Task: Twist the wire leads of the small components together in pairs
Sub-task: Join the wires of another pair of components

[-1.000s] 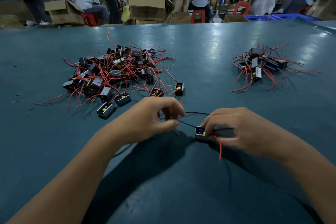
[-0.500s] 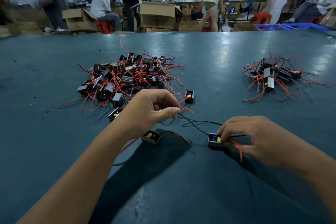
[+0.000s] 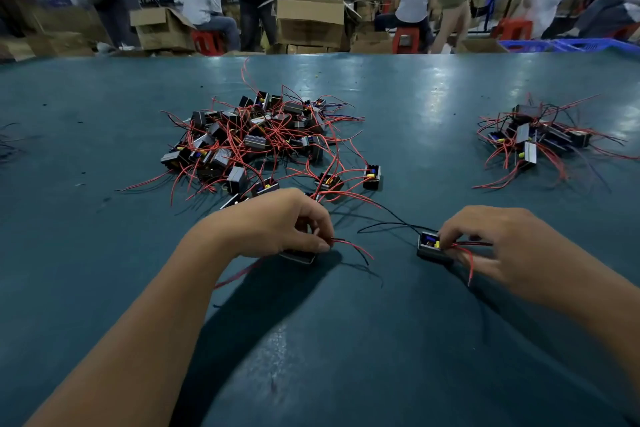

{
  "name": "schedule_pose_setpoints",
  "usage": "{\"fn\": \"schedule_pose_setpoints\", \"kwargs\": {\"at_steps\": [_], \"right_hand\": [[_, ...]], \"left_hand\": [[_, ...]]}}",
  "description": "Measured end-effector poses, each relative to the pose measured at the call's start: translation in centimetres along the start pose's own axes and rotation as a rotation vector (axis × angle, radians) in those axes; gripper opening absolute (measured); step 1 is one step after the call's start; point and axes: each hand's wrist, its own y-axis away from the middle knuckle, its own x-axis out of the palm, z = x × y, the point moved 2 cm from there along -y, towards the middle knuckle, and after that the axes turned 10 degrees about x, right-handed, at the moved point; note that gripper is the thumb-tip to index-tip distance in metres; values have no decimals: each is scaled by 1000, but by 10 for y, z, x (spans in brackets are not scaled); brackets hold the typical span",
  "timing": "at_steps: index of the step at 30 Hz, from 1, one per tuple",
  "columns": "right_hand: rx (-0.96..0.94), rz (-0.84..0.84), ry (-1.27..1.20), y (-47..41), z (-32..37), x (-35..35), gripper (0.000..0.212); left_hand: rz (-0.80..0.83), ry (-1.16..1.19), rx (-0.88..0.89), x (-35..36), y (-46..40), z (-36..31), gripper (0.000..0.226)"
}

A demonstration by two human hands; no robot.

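Note:
Two small black box components with red and black wire leads lie on the teal table [image 3: 346, 340] in front of me. My left hand [image 3: 277, 224] covers one component [image 3: 299, 256] and pinches its red and black leads [image 3: 349, 246] at the fingertips. My right hand [image 3: 502, 246] holds the other component [image 3: 429, 248], fingertips pinching its red leads [image 3: 467, 253]; a black lead [image 3: 391, 224] runs off to the left from it.
A large tangled pile of components [image 3: 256, 142] with red wires lies beyond my left hand. A smaller pile [image 3: 533, 139] sits at the far right. Past the table's far edge are cardboard boxes [image 3: 308, 21], red stools and several people.
My left hand let go of the black lead, moved left and came down onto a second component, taking its leads. My right hand stayed on its component.

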Motion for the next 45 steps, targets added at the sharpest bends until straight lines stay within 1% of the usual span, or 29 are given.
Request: {"fn": "schedule_pose_setpoints", "kwargs": {"at_steps": [4, 6, 7, 8, 10, 12, 13, 14, 15, 18, 21, 24, 26, 28, 32, 33, 35, 37, 40, 42, 43, 44, 45], "right_hand": [[56, 39, 12, 1, 0, -2, 18], [83, 73, 3, 2, -3, -7, 21], [100, 61, -21, 2, -3, -10, 23], [120, 17, -63, 3, -3, -15, 25], [135, -166, -172, 5, 0, -25, 26], [99, -354, -277, 9, 17, -29, 15], [63, -391, -312, 10, 28, -27, 10], [16, -386, -314, 10, 41, -23, 10], [-38, -344, -278, 10, 53, -15, 14], [-159, -149, 22, 6, 79, 14, 22], [-97, 41, 315, 0, 86, 34, 33], [-36, 114, 386, -4, 81, 44, 42], [-1, 121, 386, -5, 77, 44, 44], [-10, 110, 371, -4, 76, 44, 42], [-80, -7, 279, 0, 79, 41, 15], [-81, -40, 264, 1, 78, 40, 16], [-105, -62, 237, 4, 76, 38, 23], [-133, -62, 188, 6, 76, 37, 22], [-103, -81, 133, 6, 73, 36, 18], [-81, -95, 116, 6, 69, 34, 10], [-67, -100, 103, 6, 68, 33, 9], [-54, -105, 88, 5, 67, 33, 9], [-41, -111, 72, 4, 66, 33, 9]], "left_hand": [[-48, 34, -2, -1, 1, -1, 7], [-47, 60, -8, -2, 1, -1, 9], [-42, 72, -10, -2, 1, -1, 9], [-41, 86, -8, -3, 1, -1, 9], [-55, 113, 3, -3, 0, -3, 6], [-78, 129, 14, -1, 0, -4, 4], [-87, 136, 14, 0, -1, -5, 3], [-93, 140, 12, 1, -1, -5, 3], [-98, 140, 10, 2, -2, -5, 3], [-115, 96, 18, 4, -4, -6, 4], [-123, 67, 24, 6, -6, -8, 7], [-121, 45, 24, 6, -6, -10, 11], [-128, 30, 22, 7, -6, -11, 13], [-133, 19, 16, 7, -7, -12, 12], [-154, 11, 9, 8, -7, -12, 12], [-169, 4, 12, 8, -8, -12, 12], [-208, -21, 9, 8, -8, -13, 13], [-242, -49, -5, 10, -10, -13, 12], [-263, -129, -28, 16, -13, -18, 6], [-331, -215, 24, 18, -13, -27, 2], [-371, -208, 92, 20, -13, -33, 2], [-389, -131, 166, 22, -13, -39, 2], [-365, 8, 221, 24, -13, -45, 3]]}}
